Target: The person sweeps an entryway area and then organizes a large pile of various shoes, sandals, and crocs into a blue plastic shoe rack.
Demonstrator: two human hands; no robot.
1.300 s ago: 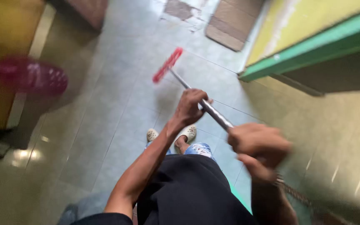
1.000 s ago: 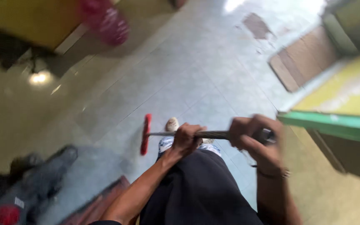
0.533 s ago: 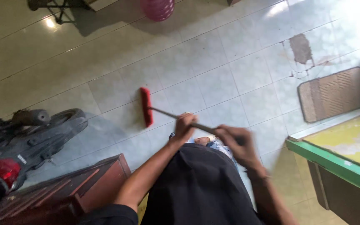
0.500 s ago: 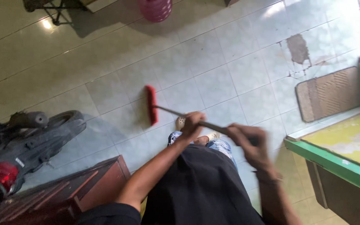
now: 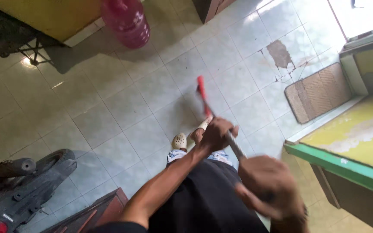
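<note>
I hold a broom with a red head [image 5: 202, 95] and a thin metal handle [image 5: 235, 146] over a pale tiled floor [image 5: 121, 108]. My left hand [image 5: 216, 134] grips the handle lower down, close to the head. My right hand [image 5: 270, 190], blurred, grips the handle's upper end near my body. The red head stands on the tiles just ahead of my foot in a cream clog [image 5: 180, 140]. My black clothing fills the bottom middle.
A pink plastic container [image 5: 126, 21] stands at the top by a yellow cabinet [image 5: 52, 15]. A brown doormat [image 5: 318, 92] lies right, beside a green-edged yellow ledge [image 5: 346, 159]. A dark motorbike part [image 5: 18, 185] and a reddish wooden piece [image 5: 96, 213] sit bottom left.
The broom head has swung from my left to straight ahead, further from my body. My view has shifted, and the handle now runs steeply up towards my right hand.
</note>
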